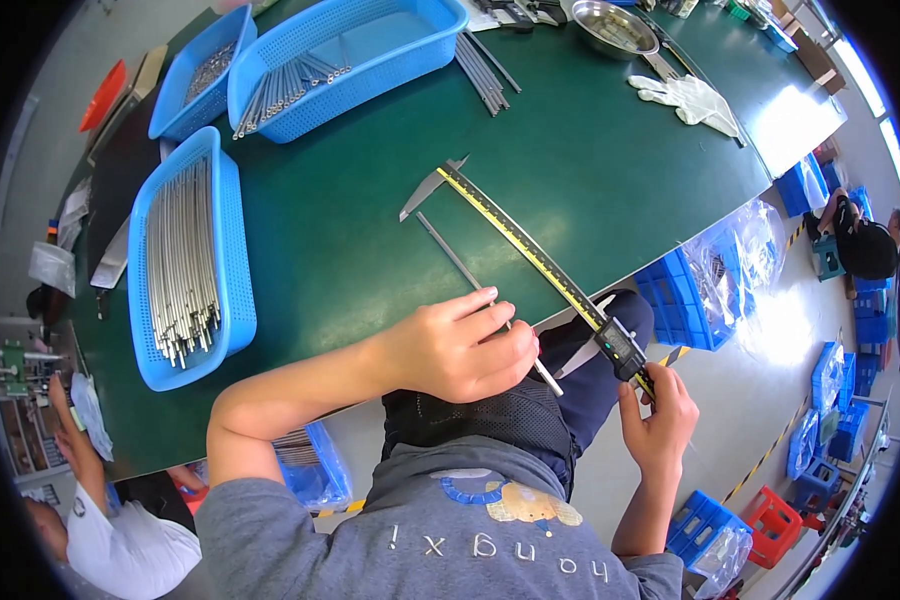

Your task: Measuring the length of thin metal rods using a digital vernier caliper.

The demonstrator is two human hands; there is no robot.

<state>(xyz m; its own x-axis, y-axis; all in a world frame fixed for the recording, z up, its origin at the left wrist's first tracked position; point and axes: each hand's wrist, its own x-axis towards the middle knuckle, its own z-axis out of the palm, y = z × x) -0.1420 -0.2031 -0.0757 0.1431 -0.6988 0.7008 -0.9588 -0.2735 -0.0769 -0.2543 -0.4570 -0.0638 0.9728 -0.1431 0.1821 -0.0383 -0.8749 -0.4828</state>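
My left hand point(467, 347) is closed around a thin grey metal rod point(448, 248), with its fingers pressed together near the table's front edge. The rod's far end lies near the fixed jaw of a long digital caliper point(518, 238); its near end sticks out below my fingers. My right hand point(660, 412) grips the caliper by its dark slide, beside the small display. The caliper's jaws stand wide apart, and its yellow-marked beam slants across the table to the right of the rod. Whether the rod touches either jaw, I cannot tell.
A blue basket point(240, 290) of metal rods stands left on the green table point(340, 200). Behind it are a larger basket point(400, 40) with tubes and a smaller one point(165, 115). Loose rods point(482, 75), a metal bowl point(610, 28) and a white glove point(692, 98) lie farther back.
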